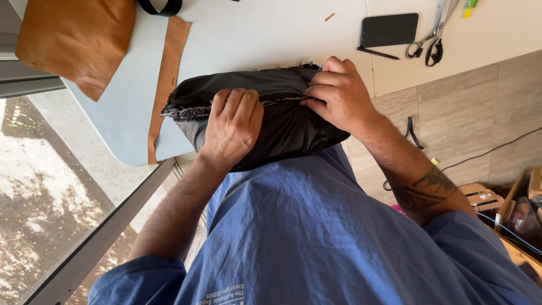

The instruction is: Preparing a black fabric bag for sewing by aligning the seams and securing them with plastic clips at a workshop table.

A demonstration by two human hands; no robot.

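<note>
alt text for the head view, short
Both hands grip a black fabric bag at a light table's edge: left hand along its frayed seam, right hand pinching the end. Tan leather pieces, scissors and a dark phone lie beyond.

A single head-worn camera looks steeply down over the wearer's chest, so the blue cotton shirt (316,237) fills the lower frame. The pale blue-grey worktable (237,34) runs across the top, its far side toward the upper edge. The view sits close: both forearms enter from below, and the left hand (231,127) and right hand (339,93) lie near the centre. Tiled floor (468,113) shows at right, a glass pane at left.
</note>
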